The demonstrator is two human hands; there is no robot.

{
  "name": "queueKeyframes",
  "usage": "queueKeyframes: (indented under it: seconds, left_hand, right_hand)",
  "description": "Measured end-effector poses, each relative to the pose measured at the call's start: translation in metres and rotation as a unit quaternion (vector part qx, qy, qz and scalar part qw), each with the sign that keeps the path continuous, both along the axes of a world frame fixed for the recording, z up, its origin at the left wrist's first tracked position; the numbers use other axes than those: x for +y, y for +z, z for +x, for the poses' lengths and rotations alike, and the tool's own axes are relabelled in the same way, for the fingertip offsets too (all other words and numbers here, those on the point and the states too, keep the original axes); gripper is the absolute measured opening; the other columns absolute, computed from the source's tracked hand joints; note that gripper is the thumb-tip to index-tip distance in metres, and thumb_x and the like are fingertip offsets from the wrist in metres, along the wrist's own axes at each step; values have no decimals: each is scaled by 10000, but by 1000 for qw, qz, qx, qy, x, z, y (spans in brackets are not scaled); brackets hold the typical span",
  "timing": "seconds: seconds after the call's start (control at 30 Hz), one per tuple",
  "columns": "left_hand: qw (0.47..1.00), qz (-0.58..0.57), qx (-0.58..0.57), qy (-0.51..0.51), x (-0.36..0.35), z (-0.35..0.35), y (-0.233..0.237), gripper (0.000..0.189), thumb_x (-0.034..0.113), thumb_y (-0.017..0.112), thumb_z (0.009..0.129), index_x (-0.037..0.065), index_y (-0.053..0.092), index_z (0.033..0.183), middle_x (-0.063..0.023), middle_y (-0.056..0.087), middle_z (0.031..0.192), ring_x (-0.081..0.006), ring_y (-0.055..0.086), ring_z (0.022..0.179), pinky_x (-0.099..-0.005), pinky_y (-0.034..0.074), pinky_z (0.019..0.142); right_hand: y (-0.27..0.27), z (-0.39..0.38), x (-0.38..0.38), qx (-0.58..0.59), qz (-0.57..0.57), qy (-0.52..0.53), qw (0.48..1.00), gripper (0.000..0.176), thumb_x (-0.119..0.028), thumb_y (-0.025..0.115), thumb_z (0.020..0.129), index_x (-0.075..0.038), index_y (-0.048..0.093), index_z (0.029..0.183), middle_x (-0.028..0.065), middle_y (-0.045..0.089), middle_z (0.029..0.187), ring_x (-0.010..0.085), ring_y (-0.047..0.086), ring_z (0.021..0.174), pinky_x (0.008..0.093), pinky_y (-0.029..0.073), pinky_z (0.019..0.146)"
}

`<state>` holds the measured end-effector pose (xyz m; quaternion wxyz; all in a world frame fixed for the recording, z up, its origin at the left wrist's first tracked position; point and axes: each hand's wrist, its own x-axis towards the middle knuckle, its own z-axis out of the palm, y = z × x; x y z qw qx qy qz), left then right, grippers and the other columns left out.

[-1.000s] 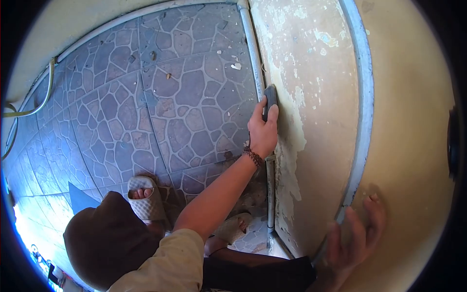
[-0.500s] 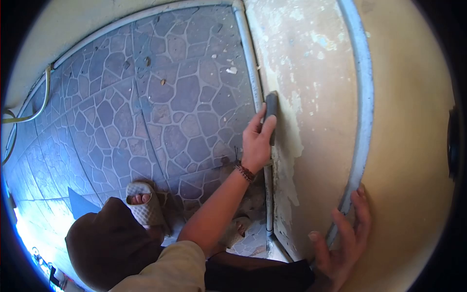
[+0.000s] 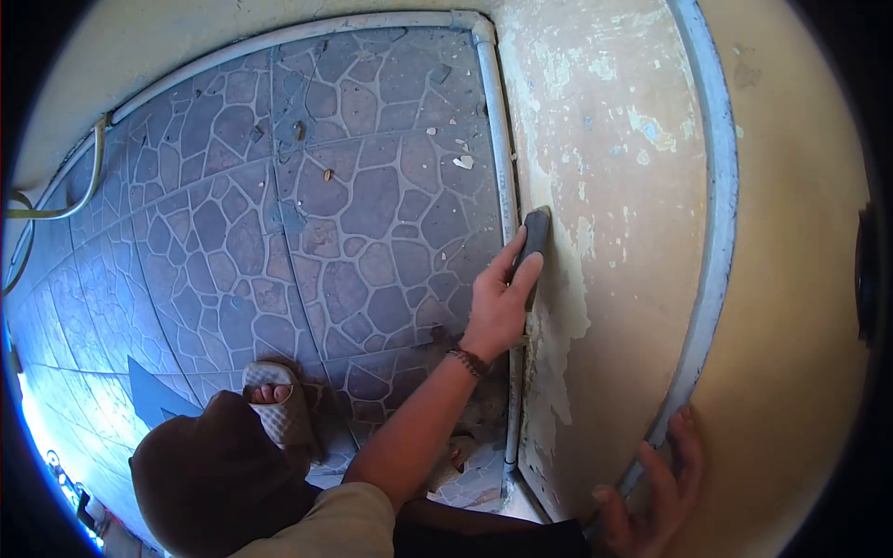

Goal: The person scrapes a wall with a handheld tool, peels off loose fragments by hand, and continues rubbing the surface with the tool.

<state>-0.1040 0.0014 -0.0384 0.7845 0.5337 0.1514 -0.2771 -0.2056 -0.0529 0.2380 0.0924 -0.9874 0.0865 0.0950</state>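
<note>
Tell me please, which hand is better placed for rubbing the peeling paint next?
Probably the left hand: it grips the dark block close to the peeling paint. The right hand shows no tool; its fingers are by the grey strip, farther away.

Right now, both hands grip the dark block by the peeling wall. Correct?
Not both: in the head view, only the left hand grips the dark block. The right hand is apart from it, fingers spread near the lower end of the grey strip. The block is by the peeling wall, as you say.
</note>
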Motion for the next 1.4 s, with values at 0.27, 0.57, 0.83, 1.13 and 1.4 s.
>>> queueKeyframes:
  seconds: [0.27, 0.57, 0.83, 1.13, 1.4]
  left_hand:
    - [997, 2, -69, 21, -9, 82, -24, 495, 202, 571, 950, -56, 455, 1356, -153, 578, 1268, -164, 525, 1151, -293, 393, 999]
    - [983, 113, -140, 21, -13, 92, -18, 508, 214, 595, 927, -58, 475, 1338, -81, 641, 976, -111, 562, 841, -271, 482, 780]
    - [964, 190, -182, -33, 2, 36, -8, 525, 271, 621, 897, -35, 511, 1308, -203, 682, 996, -195, 652, 914, -315, 497, 829]
    - [948, 239, -210, -18, -3, 41, 1, 540, 296, 626, 887, -7, 511, 1320, -198, 690, 946, -184, 666, 860, -311, 510, 777]
    - [943, 252, -215, -19, -6, 84, 1, 533, 302, 619, 887, -32, 524, 1293, -236, 683, 946, -231, 681, 830, -328, 514, 765]
  right_hand:
    - [-4, -5, -1, -1, -13, 10, 1000, 387, -321, 691, 843, -82, 624, 1141, 221, 509, 1313, 447, 488, 1216, 549, 419, 992]
    - [-6, -9, -7, -8, -24, 26, 999, 443, -366, 668, 853, -66, 598, 1171, 256, 503, 1298, 457, 477, 1217, 557, 399, 1006]
    - [-4, -20, -14, -1, -9, 32, 999, 506, -387, 619, 860, -31, 552, 1214, 303, 426, 1327, 479, 425, 1255, 579, 347, 1043]
    - [0, -19, -11, 4, 12, -8, 1000, 510, -390, 619, 859, -43, 548, 1225, 304, 418, 1330, 483, 420, 1258, 586, 353, 1035]
    - [0, -8, -13, -10, 1, 16, 1000, 459, -385, 664, 856, -66, 593, 1178, 262, 501, 1292, 459, 486, 1206, 561, 407, 996]
